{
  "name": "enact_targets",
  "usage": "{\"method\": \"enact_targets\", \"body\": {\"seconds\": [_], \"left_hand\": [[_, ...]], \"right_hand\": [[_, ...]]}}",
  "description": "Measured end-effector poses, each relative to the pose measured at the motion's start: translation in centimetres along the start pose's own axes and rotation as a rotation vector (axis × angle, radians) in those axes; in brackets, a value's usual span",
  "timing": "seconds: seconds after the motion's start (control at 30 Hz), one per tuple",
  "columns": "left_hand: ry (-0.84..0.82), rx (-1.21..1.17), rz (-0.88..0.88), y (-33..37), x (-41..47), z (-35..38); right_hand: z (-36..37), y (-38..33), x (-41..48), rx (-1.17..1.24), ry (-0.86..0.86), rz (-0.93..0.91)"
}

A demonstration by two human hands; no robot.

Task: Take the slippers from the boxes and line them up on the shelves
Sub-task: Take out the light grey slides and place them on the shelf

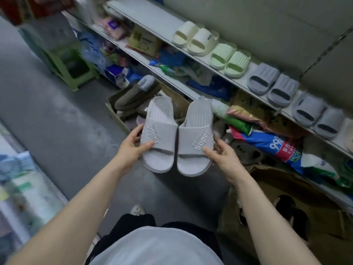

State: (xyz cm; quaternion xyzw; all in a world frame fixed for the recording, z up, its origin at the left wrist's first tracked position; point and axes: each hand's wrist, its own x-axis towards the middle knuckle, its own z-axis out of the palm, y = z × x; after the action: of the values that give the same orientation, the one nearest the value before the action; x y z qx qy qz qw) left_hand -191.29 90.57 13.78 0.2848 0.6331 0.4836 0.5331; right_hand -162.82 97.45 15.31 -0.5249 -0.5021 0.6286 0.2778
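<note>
I hold a pair of pale grey slippers side by side in front of me, each with raised lettering on its strap. My left hand grips the left slipper by its outer edge, thumb on the strap. My right hand grips the right slipper the same way. Behind them an open cardboard box on the floor holds brown and grey slippers. On the upper shelf stand a cream pair, a light green pair and two blue-grey pairs, lined up in a row.
The lower shelf is crammed with packets, bags and boxes. A green plastic stool stands on the grey floor at the back left. A large brown cardboard box lies at my right. Blurred goods fill the left edge.
</note>
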Motion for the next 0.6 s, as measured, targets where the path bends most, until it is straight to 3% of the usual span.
{"method": "enact_targets", "body": {"seconds": [0.23,0.6], "left_hand": [[0.051,0.013,0.007,4.2,5.1,-10.9],[0.096,0.006,0.035,10.4,19.2,-19.5]], "right_hand": [[9.9,-4.4,6.2,0.032,-0.028,-0.030],[17.4,-9.2,21.6,0.012,-0.036,-0.037]]}}
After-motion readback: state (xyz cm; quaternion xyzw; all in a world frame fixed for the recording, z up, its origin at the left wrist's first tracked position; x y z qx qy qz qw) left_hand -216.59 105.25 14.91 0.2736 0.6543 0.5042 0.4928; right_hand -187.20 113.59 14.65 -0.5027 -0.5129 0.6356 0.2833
